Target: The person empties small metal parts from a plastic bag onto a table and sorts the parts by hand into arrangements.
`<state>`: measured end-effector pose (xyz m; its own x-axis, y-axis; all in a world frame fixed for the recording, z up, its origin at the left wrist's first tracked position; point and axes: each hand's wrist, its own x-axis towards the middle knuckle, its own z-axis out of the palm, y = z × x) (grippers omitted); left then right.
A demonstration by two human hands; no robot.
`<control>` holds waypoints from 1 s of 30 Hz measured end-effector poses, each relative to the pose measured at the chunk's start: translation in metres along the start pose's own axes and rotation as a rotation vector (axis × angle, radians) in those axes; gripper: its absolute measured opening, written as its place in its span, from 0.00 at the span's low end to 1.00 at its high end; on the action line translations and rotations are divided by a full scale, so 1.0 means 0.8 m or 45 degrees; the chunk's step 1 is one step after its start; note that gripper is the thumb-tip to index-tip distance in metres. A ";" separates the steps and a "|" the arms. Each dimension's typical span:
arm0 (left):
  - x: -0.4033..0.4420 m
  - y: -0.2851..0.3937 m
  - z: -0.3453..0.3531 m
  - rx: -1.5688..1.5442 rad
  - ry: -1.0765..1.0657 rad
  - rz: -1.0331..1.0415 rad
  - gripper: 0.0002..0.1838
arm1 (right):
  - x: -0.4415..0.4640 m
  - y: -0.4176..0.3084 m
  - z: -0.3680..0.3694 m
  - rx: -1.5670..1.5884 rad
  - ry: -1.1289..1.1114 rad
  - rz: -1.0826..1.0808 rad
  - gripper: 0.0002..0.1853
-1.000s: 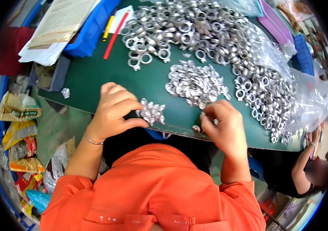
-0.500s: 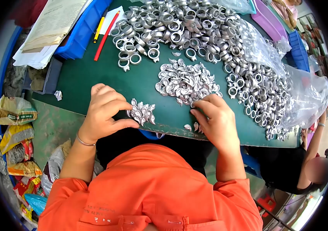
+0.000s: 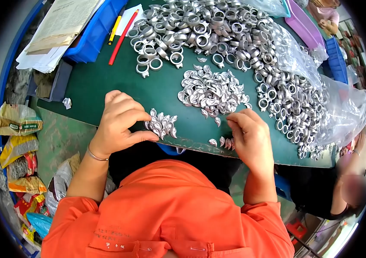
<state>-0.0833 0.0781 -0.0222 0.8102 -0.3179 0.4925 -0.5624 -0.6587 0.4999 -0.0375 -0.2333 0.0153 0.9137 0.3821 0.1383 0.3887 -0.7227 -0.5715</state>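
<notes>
My left hand [image 3: 123, 122] rests on the green table [image 3: 92, 77], thumb and fingers apart, curved beside a small cluster of silver leaf-shaped pieces [image 3: 162, 124]. My right hand [image 3: 250, 133] is at the table's front edge with thumb and forefinger pinched together; what they hold, if anything, is too small to make out. Just left of its fingers lie several leaf pieces in a short row [image 3: 225, 142] and one loose piece [image 3: 212, 142]. Beyond the right hand is a larger pile of the same leaf pieces [image 3: 212, 91].
Metal rings [image 3: 200, 30] are heaped at the back and right, partly under clear plastic bags [image 3: 342, 112]. A red pencil [image 3: 123, 38], a yellow pen [image 3: 114, 29] and a blue bin [image 3: 95, 32] with papers stand back left. Another person [image 3: 329, 189] sits at right.
My right hand has pulled back slightly from the big pile, showing more leaf pieces in the row beside it. One piece now lies apart below the pile. My left hand stays beside its cluster.
</notes>
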 end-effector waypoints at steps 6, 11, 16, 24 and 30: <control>0.000 0.000 0.000 0.006 0.004 0.003 0.24 | 0.001 -0.005 0.026 -0.199 0.058 -0.194 0.07; 0.000 -0.001 0.002 0.001 0.011 0.008 0.24 | -0.007 -0.011 -0.009 -0.048 -0.169 0.030 0.07; 0.001 0.000 0.002 0.008 0.022 -0.012 0.22 | -0.008 -0.004 -0.028 0.028 -0.157 -0.125 0.06; -0.002 0.000 0.003 0.037 0.041 -0.016 0.21 | 0.010 0.008 -0.016 -0.145 -0.010 -0.077 0.12; -0.004 0.000 0.004 0.030 0.068 -0.024 0.20 | 0.016 0.011 0.001 -0.137 -0.032 -0.179 0.14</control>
<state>-0.0856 0.0773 -0.0259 0.8100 -0.2689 0.5212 -0.5427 -0.6804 0.4925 -0.0222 -0.2342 0.0114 0.8467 0.4970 0.1899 0.5241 -0.7180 -0.4580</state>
